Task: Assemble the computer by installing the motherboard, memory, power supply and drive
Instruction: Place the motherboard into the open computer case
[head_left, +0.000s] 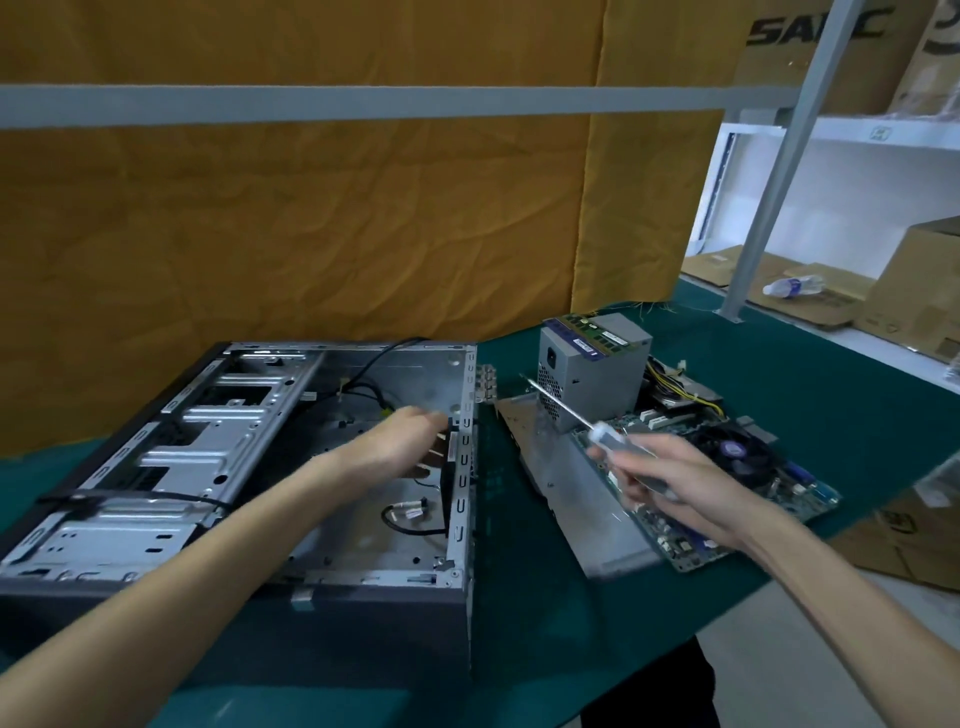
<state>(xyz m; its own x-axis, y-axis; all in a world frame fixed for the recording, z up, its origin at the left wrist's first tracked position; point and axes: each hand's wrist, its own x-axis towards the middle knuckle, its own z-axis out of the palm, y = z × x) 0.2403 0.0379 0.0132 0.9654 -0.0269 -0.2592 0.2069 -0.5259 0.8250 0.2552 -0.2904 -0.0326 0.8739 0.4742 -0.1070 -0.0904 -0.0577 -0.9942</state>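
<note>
- Here, a green table (524, 597) carries all the parts, with an orange cloth (311, 218) hanging behind it.
- The open computer case (156, 467) lies on its side at the left of the table, loose black cables (363, 387) trailing inside.
- The motherboard (727, 483) lies flat to the right of the case, outside it, partly over a grey metal panel (587, 493).
- The power supply (592, 374) stands at the far end of the motherboard.
- Memory sticks (597, 332) lie on top of the power supply.
- The left hand (400, 441) reaches into the case by its rear wall, fingers bent loosely; blur hides whether they hold anything.
- The right hand (670, 483) is wrapped around the handle of a screwdriver (587, 421), its shaft pointing toward the power supply.
- A plastic bottle (792, 287) lies among cardboard boxes (914, 291) on shelves at the far right.
</note>
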